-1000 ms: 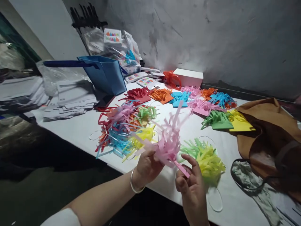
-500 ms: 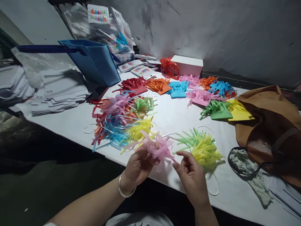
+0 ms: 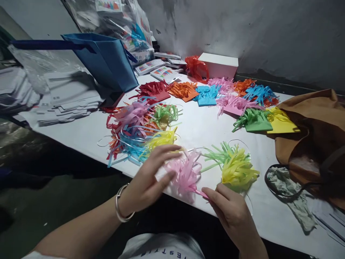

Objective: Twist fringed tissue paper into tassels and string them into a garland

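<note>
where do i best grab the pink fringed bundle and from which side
Probably by the narrow strip at the lower right end of the pink bundle, pinched from the near right side, as the right hand holds it. That end is slim and gathered, while the loose ribbons spread out away from it and would likely be harder to hold together.

Right hand [image 3: 233, 212] hides the held end of the pink tassel [image 3: 186, 174]; brown cloth [image 3: 315, 104] cropped right, shirt [image 3: 161, 242] below

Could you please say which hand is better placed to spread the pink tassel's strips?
Probably the left hand, open by the pink tassel; the right hand pinches the tassel's narrow end.
</note>
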Tool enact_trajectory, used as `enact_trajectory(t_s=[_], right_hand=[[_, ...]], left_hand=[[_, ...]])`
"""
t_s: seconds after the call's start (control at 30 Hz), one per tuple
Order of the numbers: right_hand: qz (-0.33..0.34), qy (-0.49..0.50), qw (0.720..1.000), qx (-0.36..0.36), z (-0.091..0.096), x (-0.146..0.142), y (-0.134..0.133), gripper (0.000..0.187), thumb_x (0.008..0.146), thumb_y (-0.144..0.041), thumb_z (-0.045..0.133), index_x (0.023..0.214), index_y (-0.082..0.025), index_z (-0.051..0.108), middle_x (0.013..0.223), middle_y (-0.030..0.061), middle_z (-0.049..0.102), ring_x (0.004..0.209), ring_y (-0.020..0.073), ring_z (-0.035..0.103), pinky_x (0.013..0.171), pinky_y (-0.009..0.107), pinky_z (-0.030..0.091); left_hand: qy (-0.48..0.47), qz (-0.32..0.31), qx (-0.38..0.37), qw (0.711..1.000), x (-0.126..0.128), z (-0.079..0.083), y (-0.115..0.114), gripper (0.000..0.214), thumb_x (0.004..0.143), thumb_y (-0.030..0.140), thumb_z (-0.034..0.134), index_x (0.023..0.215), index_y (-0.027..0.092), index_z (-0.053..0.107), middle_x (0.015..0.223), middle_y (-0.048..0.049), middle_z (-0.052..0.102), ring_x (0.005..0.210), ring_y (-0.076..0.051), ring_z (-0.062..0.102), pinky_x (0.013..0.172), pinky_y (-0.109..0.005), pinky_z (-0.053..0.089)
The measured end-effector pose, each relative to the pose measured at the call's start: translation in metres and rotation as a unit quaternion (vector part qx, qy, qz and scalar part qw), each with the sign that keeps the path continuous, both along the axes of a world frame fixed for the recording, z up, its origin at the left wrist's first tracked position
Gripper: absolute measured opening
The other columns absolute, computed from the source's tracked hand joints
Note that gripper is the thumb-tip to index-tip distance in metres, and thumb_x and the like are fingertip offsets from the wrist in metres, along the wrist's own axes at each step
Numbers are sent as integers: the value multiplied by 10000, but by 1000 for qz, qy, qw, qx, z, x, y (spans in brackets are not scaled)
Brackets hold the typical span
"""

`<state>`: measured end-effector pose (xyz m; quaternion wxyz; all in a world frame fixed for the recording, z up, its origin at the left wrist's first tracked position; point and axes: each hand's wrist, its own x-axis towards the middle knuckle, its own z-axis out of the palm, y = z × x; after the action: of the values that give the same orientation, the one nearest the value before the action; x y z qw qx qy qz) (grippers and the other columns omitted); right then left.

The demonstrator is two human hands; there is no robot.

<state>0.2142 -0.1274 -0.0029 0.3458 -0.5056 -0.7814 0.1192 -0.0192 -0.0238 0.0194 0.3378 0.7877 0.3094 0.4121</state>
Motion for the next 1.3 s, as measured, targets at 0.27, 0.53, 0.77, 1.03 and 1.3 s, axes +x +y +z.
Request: enact_trajectory(t_s=[0.27,0.53,0.77,1.03,1.3], right_hand=[[-139,113,983,-31,0,-10,-14,261,1013,-204,456,1253,-214,555,1046,58,619,950,136,625,821,209,506],[-111,136,983,-49,-4,-22,-30,308,996,-151,450,1266,-169,598,737,-12,634,605,91,623,607,165,525],[-115,120,984,-67,1,-27,-29,272,993,-170,450,1189,-134,636,738,20,659,615,112,642,620,186,531],[-131,129,980,-71,4,-27,-28,262,995,-183,440,1130,-147,662,741,29,665,587,114,625,563,182,510],[-136,142,975,-100,5,-27,-28,276,993,-207,429,1119,-180,673,679,5,626,570,125,615,538,191,500]], left_hand=[[28,-180,-281,942,36,-1,-25,260,977,350,523,957,136,669,693,-27,614,584,-122,563,574,-225,484],[-88,-92,-448,885,48,-23,-38,351,854,473,697,923,130,702,699,-28,621,605,-113,559,538,-201,439],[-85,-96,-390,912,51,-24,-38,274,890,405,674,915,133,700,790,-49,646,667,-119,585,554,-197,443],[-72,-99,-360,925,52,-21,-38,266,905,384,644,915,126,709,779,-52,655,543,-87,537,493,-193,431],[-82,-106,-371,919,53,-26,-40,273,923,395,624,910,129,684,734,-22,617,504,-72,514,480,-183,420]])
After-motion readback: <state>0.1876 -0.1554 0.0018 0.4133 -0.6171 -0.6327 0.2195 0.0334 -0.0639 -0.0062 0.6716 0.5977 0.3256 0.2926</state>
